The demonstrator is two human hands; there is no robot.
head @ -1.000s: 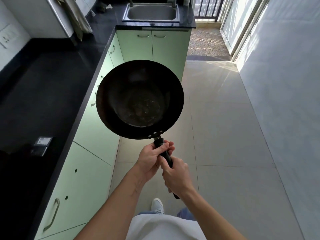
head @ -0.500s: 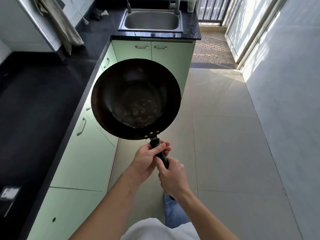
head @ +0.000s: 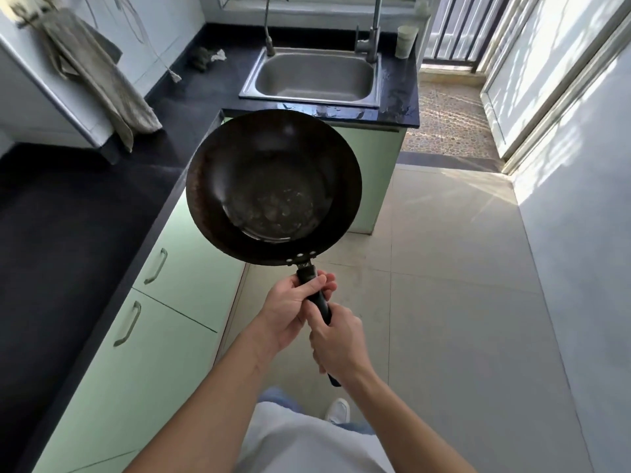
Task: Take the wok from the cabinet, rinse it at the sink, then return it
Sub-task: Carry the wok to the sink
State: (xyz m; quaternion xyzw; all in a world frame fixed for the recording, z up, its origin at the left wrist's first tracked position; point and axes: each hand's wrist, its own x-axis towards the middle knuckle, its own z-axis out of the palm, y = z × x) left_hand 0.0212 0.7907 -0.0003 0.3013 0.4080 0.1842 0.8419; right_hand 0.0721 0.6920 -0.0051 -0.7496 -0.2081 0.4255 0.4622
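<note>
While both hands grip its black handle, the wok (head: 273,187) is carried level at the centre of the frame, open side up, clear of every surface. The left hand (head: 290,310) is closed around the handle just below the rivets; the right hand (head: 336,341) is closed around it lower down, with only the handle's end showing past the wrist.

Compared with the views a second ago, the sink (head: 314,76) now sits lower and larger in the upper centre of the frame, and the wok's far rim overlaps the front edge of the black countertop (head: 392,114). Both grips are unchanged.

Judgement: the carry phase is nearly complete and rinsing has not begun. The basin appears empty, and no water is visible at the tap (head: 370,39). The next step likely requires freeing one hand for the tap, leaving the wok's weight on a single grip.
</note>
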